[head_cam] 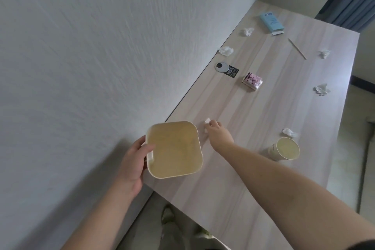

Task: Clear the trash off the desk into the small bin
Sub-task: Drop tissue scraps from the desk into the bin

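Head view: right hand (pixel 218 133) grip pinching tissue scrap (pixel 206 121); left hand (pixel 133 161) holding small bin (pixel 174 149).

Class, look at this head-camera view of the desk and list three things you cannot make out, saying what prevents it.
1. The scrap at the right hand: the fingers cover most of it, so the grip is unclear.
2. Print on the blue box and black tag: too small and blurred.
3. The small bin outer walls: hidden, seen from above; the left hand covers one side.

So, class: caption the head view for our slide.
Left hand holds the small bin while right hand pinches a tissue scrap on the desk.
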The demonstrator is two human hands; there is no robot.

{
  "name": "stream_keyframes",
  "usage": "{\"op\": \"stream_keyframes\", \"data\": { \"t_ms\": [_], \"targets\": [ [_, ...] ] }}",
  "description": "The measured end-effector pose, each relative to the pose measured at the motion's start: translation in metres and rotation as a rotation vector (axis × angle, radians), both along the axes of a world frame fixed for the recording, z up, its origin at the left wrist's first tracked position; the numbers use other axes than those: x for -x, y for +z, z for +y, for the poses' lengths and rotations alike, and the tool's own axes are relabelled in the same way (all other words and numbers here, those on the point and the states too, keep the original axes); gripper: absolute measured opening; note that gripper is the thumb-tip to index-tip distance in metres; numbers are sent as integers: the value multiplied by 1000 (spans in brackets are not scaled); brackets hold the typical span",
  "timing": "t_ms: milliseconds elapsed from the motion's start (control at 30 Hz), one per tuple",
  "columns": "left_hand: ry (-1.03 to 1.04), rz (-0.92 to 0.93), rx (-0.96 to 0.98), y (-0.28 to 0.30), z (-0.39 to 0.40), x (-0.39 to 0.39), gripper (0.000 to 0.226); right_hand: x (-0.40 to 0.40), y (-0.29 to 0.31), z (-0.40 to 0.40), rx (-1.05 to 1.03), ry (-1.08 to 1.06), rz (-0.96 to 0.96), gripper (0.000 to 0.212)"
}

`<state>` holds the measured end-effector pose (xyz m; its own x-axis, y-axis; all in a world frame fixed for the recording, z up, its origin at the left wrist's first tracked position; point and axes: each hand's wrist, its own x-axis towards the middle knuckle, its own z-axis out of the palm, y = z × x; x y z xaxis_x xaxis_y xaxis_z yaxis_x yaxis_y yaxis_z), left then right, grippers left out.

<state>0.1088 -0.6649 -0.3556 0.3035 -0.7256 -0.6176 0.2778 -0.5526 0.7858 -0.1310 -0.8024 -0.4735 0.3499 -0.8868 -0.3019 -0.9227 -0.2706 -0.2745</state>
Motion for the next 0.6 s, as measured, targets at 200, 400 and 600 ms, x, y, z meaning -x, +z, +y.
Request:
{"op": "stream_keyframes", "data": {
  "t_ms": [200, 400, 600],
  "targets": [
    [-25, -23, -5, 9, 10, 8, 43, 33, 25, 28, -121, -318, -310, 19],
    [10, -3, -9, 31, 28, 28, 38, 66, 103, 72, -110, -616, -809, 9],
    [29, 47, 27, 50, 52, 55, 35, 75, 191, 134, -29, -398, -1099, 13]
  ]
}}
